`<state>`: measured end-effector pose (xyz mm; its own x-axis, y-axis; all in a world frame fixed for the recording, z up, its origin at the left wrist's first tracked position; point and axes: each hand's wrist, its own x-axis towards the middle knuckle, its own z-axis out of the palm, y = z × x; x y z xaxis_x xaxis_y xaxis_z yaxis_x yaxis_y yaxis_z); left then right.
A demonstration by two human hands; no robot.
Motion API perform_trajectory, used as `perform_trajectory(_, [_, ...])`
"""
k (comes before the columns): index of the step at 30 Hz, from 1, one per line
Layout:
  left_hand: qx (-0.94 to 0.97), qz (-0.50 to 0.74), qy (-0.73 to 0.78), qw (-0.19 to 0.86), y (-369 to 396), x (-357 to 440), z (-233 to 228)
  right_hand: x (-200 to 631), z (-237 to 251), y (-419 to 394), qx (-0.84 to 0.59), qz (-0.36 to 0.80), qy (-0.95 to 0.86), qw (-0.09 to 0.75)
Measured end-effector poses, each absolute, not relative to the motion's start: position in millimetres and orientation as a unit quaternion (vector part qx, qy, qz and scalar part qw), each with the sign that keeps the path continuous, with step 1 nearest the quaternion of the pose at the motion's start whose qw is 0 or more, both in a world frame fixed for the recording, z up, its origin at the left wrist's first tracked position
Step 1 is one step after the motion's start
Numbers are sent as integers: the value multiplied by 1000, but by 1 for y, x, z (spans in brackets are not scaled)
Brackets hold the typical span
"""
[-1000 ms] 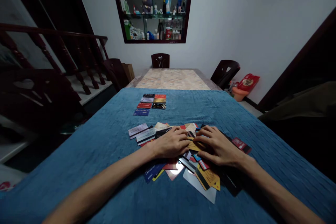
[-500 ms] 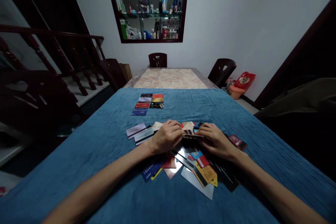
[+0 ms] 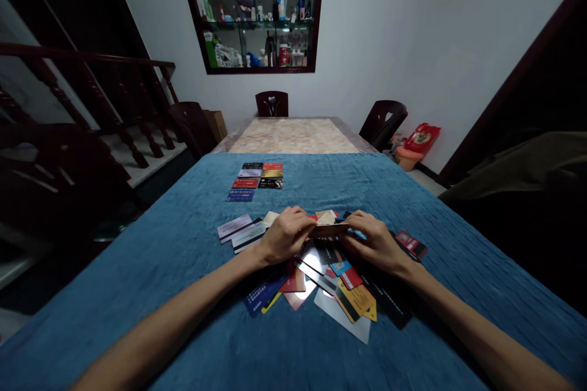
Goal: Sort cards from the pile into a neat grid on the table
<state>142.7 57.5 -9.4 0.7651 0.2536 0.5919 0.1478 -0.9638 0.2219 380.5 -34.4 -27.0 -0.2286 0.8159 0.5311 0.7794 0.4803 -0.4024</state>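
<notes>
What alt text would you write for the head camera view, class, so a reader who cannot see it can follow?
Left hand and right hand lift one card between them above a loose pile of cards on a blue cloth. Farther off, six cards lie in two neat columns.

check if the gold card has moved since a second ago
Yes. The gold card has come up off the card pile, now held edge-on between left hand and right hand.
</notes>
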Motion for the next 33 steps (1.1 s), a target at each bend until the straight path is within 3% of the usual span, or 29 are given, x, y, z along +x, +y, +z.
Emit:
perform_trajectory(9, [938,333,76,58,52,144,-3,366,-13,-40,-472,-10,-767,435])
perform_trajectory(18, [920,366,97,102,42,149,4,352,-5,-40,-453,-108,-777,423])
perform_trajectory(33, [823,495,147,236,37,153,2,352,-20,-32,-458,-27,-778,428])
